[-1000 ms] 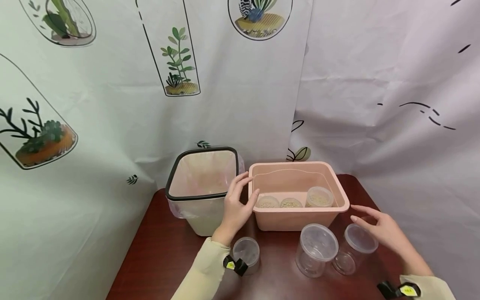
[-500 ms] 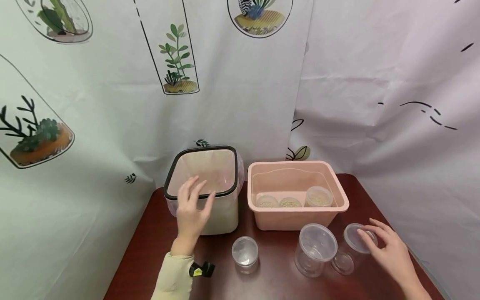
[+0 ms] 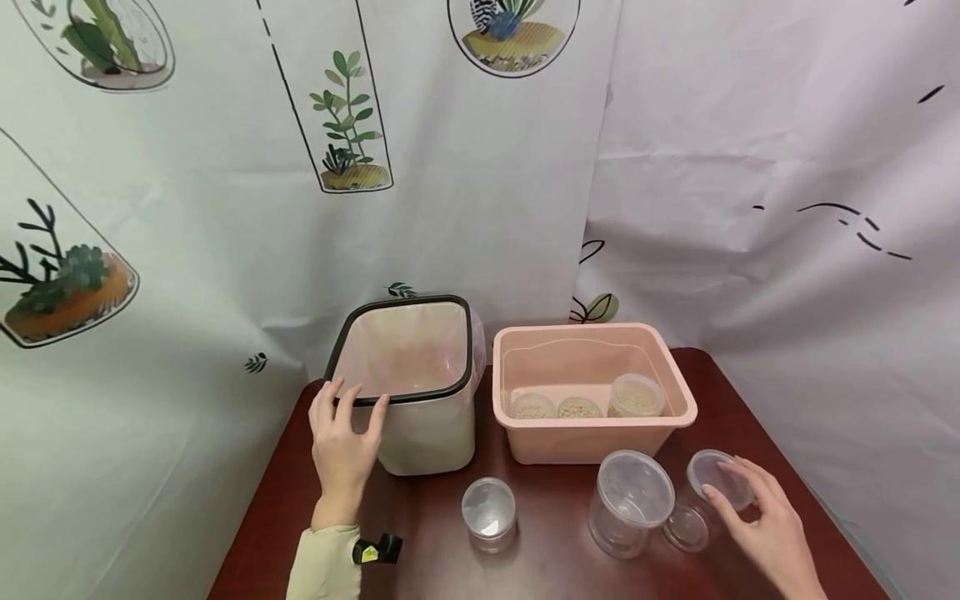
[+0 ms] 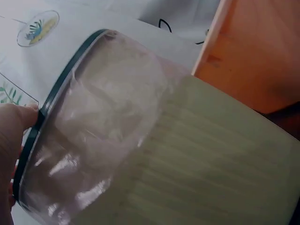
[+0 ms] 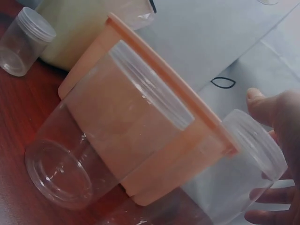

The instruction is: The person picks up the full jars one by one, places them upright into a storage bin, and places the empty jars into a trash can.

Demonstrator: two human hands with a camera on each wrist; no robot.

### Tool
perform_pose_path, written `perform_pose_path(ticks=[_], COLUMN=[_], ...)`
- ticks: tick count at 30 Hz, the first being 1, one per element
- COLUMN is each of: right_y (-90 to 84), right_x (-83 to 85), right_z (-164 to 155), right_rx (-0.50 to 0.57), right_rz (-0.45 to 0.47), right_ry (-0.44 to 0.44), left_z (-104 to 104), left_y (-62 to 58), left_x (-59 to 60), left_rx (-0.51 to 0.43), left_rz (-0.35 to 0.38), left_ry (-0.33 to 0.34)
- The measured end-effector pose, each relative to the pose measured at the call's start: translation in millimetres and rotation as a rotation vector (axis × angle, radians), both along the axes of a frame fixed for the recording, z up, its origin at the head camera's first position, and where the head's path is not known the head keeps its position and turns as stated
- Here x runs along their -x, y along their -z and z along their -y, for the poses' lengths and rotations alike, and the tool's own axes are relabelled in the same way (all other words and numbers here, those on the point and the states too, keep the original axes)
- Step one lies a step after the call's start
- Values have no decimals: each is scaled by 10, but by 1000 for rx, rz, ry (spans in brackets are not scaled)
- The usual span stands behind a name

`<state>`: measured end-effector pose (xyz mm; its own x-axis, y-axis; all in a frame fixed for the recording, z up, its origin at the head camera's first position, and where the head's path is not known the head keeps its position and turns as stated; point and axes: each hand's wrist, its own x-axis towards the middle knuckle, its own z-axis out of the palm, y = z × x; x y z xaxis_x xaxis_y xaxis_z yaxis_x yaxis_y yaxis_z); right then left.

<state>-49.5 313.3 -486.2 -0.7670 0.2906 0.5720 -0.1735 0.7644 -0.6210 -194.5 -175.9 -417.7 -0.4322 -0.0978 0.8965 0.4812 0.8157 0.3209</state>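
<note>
Lined bin (image 3: 420,392), upright lidded jar (image 3: 712,492)

Glossy dark wood table (image 3: 555,550), clear smooth plastic jars (image 3: 632,500), matt pink plastic tub (image 3: 592,437), crinkly bin liner (image 4: 108,117).

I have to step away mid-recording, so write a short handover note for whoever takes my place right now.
Left hand: fingers rest on the near left corner of the lined bin, at its dark rim.
Right hand: fingers curl round the lidded clear jar at the table's right edge.
In front of the pink tub stand a larger clear jar and a small clear jar, both lidded and looking empty.
Inside the tub: three containers of pale grains.
Done: nothing visibly transferred; bin contents are hard to tell.
Left: all six containers.
</note>
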Motion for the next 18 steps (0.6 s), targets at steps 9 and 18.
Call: perform_pose_path(ticks=[9, 18], right_y=[43, -444], right_x=[-39, -18], right_z=[70, -38], right_rx=[30, 10], right_rz=[-48, -239], right_ry=[45, 92], left_z=[19, 36], left_y=[114, 163], left_x=[87, 130], left_rx=[-42, -71], left_rz=[-105, -130], left_ry=[71, 73])
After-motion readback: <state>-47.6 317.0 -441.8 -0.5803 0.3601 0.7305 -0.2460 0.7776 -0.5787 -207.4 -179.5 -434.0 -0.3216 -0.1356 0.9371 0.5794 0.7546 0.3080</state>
